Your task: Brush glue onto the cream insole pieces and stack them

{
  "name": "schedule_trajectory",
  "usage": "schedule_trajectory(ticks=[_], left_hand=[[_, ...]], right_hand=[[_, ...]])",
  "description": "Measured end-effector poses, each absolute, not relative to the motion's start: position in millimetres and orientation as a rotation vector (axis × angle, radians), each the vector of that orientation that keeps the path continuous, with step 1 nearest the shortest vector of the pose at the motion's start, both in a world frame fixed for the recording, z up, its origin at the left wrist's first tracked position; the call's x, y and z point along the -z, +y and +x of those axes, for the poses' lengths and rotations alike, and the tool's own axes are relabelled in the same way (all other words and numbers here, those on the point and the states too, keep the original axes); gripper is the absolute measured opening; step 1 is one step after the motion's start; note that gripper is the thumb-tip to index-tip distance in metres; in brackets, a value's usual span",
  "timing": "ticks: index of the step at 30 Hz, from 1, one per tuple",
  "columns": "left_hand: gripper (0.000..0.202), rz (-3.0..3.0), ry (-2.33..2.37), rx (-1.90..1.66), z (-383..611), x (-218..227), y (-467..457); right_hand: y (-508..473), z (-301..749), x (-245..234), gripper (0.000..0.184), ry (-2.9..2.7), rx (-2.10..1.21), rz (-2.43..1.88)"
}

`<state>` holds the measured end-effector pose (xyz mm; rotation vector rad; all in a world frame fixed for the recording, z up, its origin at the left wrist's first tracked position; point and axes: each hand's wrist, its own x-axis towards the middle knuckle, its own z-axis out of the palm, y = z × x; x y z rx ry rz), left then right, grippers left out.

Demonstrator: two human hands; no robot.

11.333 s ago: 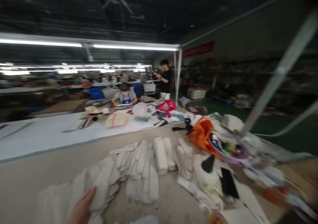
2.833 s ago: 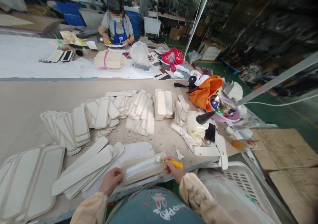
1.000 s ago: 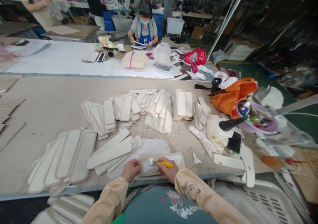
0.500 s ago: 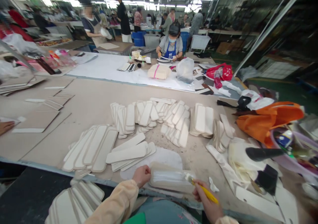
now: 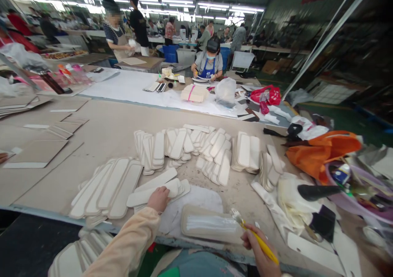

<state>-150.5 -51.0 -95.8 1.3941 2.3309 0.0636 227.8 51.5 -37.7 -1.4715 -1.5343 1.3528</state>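
My right hand (image 5: 260, 250) is closed around the yellow handle of a brush (image 5: 266, 249), whose whitened tip is raised just off a beige rounded panel (image 5: 215, 224). Streaks of wet white paste run lengthwise along that panel, which lies near the table's front edge. To the left, my left hand (image 5: 158, 199) rests on a small fanned pile of white rounded strips (image 5: 143, 197). Its fingers are curled together at the top strip's right part; the fingertips are partly hidden. A pale sheet (image 5: 205, 197) lies under and behind the pasted panel.
Several stacks of white strips (image 5: 215, 146) spread across the table, with a larger fan (image 5: 107, 187) at left. On the right are an orange bag (image 5: 322, 152), a purple basin (image 5: 334, 179) and a container with a black handle (image 5: 319, 192). A co-worker (image 5: 208, 62) sits opposite.
My left hand has moved from the pasted panel's left end up and left onto the strip pile. The brush has lifted off the panel's right part. The view has shifted slightly.
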Motion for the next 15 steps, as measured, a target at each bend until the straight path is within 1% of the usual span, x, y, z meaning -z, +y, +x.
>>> schedule_trajectory(ticks=[3, 9, 12, 15], left_hand=[[0.017, 1.461, 2.308, -0.007, -154.7, 98.3, -52.3], [0.027, 1.583, 2.251, 0.026, -159.8, 100.0, -55.1], [0.026, 1.607, 2.273, 0.023, -162.1, 97.8, -55.8], [0.024, 1.589, 2.370, -0.004, -165.4, 84.1, -56.3]], right_hand=[[51.2, 229.8, 36.1, 0.046, -1.535, -1.337, -1.452], [52.9, 233.2, 40.3, 0.040, -1.565, -1.353, -1.339], [57.2, 236.0, 46.0, 0.037, -1.614, -1.359, -1.275], [60.8, 238.8, 49.0, 0.033, -1.666, -1.320, -1.228]])
